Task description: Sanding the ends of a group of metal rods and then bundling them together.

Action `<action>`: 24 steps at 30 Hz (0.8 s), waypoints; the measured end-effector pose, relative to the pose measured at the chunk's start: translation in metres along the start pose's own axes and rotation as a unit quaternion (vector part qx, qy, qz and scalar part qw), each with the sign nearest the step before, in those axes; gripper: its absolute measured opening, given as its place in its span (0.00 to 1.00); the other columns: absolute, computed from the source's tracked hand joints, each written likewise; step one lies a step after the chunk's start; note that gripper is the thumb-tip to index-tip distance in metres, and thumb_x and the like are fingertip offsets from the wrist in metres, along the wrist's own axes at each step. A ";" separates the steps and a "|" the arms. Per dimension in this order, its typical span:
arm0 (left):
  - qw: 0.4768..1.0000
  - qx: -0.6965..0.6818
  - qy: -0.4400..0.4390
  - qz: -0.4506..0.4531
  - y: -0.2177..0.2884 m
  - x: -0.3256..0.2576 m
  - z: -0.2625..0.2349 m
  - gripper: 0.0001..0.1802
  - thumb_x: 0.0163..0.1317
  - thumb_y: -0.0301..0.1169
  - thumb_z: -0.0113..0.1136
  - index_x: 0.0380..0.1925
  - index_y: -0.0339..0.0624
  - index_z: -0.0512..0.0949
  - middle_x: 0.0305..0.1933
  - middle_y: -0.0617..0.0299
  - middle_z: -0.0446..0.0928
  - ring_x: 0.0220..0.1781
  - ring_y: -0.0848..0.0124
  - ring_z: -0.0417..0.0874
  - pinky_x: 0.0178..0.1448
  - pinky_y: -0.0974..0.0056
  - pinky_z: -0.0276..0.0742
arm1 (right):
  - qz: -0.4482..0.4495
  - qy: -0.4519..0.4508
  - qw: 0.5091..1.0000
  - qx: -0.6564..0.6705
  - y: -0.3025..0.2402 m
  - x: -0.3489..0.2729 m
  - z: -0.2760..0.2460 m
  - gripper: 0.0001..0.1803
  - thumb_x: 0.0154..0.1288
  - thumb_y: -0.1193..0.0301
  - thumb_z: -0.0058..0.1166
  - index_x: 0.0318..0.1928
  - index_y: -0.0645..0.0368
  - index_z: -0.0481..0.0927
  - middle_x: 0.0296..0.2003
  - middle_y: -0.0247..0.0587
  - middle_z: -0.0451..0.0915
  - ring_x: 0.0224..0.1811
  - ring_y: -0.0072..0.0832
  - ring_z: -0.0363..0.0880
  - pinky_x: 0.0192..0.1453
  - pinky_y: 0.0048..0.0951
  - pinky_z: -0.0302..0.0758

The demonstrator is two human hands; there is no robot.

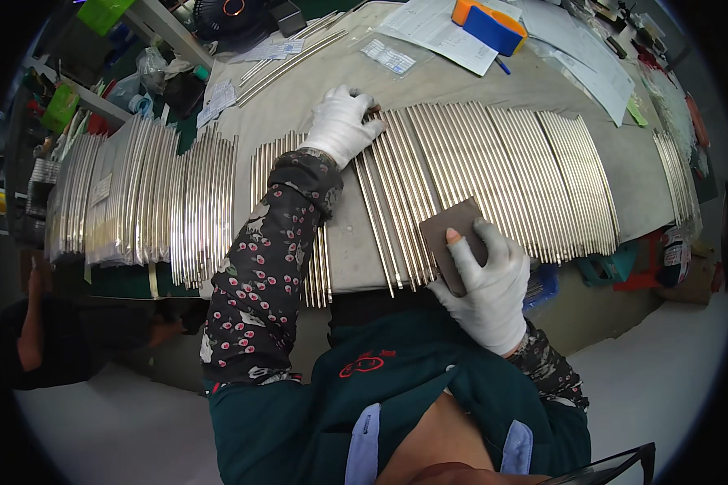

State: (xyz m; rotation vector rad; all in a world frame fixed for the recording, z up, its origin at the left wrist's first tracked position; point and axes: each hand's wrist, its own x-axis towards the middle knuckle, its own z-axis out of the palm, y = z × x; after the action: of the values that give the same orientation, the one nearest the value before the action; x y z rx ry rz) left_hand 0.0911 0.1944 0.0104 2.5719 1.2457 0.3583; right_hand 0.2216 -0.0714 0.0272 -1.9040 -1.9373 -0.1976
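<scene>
Left hand (344, 125) at the rods (477, 162), grip unclear; right hand (489, 287), apart, clutches a pad (456, 216); which rods are done, can't tell.

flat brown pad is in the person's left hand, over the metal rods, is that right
Not quite: the head view shows the flat brown pad in the right hand, not the left hand. It is over the metal rods, as you say.

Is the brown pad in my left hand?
No, your right hand holds the brown pad; your left hand is at the far ends of metal rods.
</scene>
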 end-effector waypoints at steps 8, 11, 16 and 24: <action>0.999 -0.006 0.002 -0.036 0.007 0.004 0.001 0.19 0.51 0.46 0.62 0.40 0.48 0.82 0.51 0.50 0.75 0.57 0.54 0.71 0.61 0.55 0.68 | 0.009 -0.005 1.000 0.006 -0.001 -0.001 0.001 0.42 0.35 0.62 0.73 0.57 0.45 0.70 0.55 0.43 0.67 0.45 0.37 0.69 0.42 0.36 0.65; 0.999 -0.010 0.008 -0.051 0.007 0.007 0.003 0.18 0.51 0.45 0.61 0.39 0.48 0.82 0.48 0.52 0.76 0.55 0.54 0.73 0.58 0.55 0.70 | 0.008 0.004 1.000 0.009 0.000 -0.002 0.003 0.42 0.35 0.61 0.73 0.57 0.45 0.71 0.55 0.43 0.67 0.45 0.37 0.69 0.43 0.36 0.65; 0.994 -0.065 0.058 -0.073 0.011 0.009 0.000 0.18 0.51 0.42 0.62 0.38 0.43 0.79 0.39 0.53 0.78 0.47 0.58 0.76 0.53 0.58 0.74 | 0.012 0.004 1.000 0.017 0.000 -0.003 0.003 0.41 0.36 0.61 0.72 0.57 0.46 0.71 0.56 0.44 0.66 0.46 0.38 0.69 0.43 0.37 0.65; 0.818 -0.542 0.038 -0.188 0.046 -0.013 -0.025 0.10 0.63 0.27 0.56 0.41 0.35 0.71 0.27 0.61 0.77 0.16 0.81 0.69 0.19 0.76 0.64 | 0.028 -0.004 0.999 0.044 0.004 -0.004 0.006 0.41 0.37 0.63 0.72 0.57 0.48 0.71 0.56 0.45 0.65 0.47 0.40 0.67 0.47 0.39 0.67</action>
State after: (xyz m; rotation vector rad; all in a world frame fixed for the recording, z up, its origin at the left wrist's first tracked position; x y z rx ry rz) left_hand 0.1082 0.1596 0.0481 1.3216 1.0586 0.7958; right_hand 0.2243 -0.0729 0.0195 -1.9007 -1.8636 -0.0863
